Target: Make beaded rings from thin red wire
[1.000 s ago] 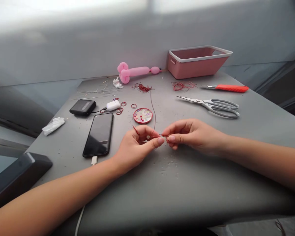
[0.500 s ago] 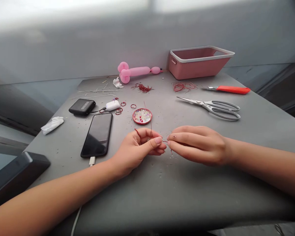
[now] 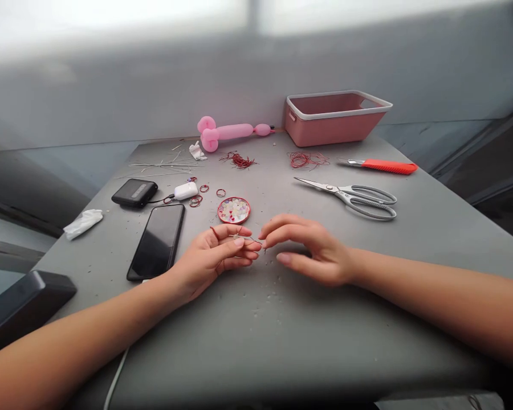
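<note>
My left hand pinches a thin dark-red twisted wire between thumb and fingers. A small pale bead seems to sit at the pinch, partly hidden. One end of the wire sticks out to the right. My right hand is open, thumb and fingers apart, its fingertips close to that free end; whether they touch it I cannot tell. Just behind my left hand lies a round red-rimmed dish of white, pink and red beads. Several red wire rings lie to its left.
Scissors and a red utility knife lie at right. Behind are a pink basket, a pink balloon, red wire bundles and silver wires. A phone, black box and white case sit left.
My right hand has let go of the twisted wire and spread its fingers. My left hand still holds it, its fingers a little looser. The whole view has shifted slightly.
</note>
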{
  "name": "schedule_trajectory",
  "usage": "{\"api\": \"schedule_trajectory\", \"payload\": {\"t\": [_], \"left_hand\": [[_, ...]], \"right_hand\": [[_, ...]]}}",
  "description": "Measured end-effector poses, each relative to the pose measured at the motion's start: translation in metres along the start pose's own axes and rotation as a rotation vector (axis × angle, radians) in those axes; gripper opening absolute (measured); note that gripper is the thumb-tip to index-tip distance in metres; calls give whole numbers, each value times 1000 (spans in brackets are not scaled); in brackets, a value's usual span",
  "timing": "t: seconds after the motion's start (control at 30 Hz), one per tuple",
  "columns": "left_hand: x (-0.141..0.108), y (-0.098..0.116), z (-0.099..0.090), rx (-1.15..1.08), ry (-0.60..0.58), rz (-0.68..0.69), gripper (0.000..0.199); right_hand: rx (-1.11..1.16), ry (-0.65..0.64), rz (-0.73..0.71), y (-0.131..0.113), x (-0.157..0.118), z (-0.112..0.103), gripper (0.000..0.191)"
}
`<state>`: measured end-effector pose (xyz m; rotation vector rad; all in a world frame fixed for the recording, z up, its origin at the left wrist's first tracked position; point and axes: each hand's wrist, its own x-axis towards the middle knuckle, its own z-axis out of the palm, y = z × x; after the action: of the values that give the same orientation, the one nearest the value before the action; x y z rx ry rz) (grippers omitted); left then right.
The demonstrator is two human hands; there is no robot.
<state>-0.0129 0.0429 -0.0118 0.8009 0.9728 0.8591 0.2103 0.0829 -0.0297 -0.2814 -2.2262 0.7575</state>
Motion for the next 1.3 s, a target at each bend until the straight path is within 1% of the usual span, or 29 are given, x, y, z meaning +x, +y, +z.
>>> {"api": "schedule_trajectory", "payload": {"t": [0.07, 0.17, 0.23, 0.3, 0.4, 0.47, 0.5, 0.57, 0.63, 0.7, 0.8, 0.9, 1.0, 1.1, 1.2, 1.3], "left_hand": [[1, -2, -1, 41, -20, 0, 33], [-1, -5, -2, 139, -71, 5, 35], [-2, -7, -3, 205, -126, 5, 40], [-4, -8, -4, 245, -184, 14, 45], [-5, -10, -4, 276, -238, 35, 42], [-4, -11, -5, 274, -260, 40, 42], [-3, -11, -5, 271, -262, 37, 43], [-1, -11, -5, 256, -231, 27, 48], [2, -8, -6, 269, -213, -12, 50], [3, -5, -7, 280, -228, -59, 52], [5, 1, -8, 238, -276, -106, 51], [6, 5, -9, 202, -269, -121, 48], [7, 7, -9, 203, -238, -131, 47], [8, 9, -9, 192, -265, -157, 49], [9, 9, -10, 123, -257, -170, 51], [10, 8, -12, 24, -220, -194, 50]], "right_hand": [[81, 32, 95, 1, 2, -3, 17], [69, 128, 236, 4, 2, -2, 14], [67, 165, 279, 7, 2, 2, 11], [79, 155, 227, 8, 2, 6, 9], [31, 92, 70, 8, 1, 10, 11], [-18, 63, 26, 9, 2, 12, 14], [-33, 56, 30, 9, 2, 13, 14], [-52, 59, 65, 10, 4, 15, 12], [-64, 67, 118, 9, 5, 16, 12], [-76, 72, 175, 8, 7, 17, 13], [-100, 74, 271, 6, 8, 17, 13], [-119, 72, 342, 5, 10, 16, 13], [-134, 72, 355, 6, 12, 18, 15], [-147, 67, 335, 8, 14, 21, 16], [-152, 57, 339, 7, 14, 20, 16], [-178, 54, 393, 2, 11, 16, 16]]}}
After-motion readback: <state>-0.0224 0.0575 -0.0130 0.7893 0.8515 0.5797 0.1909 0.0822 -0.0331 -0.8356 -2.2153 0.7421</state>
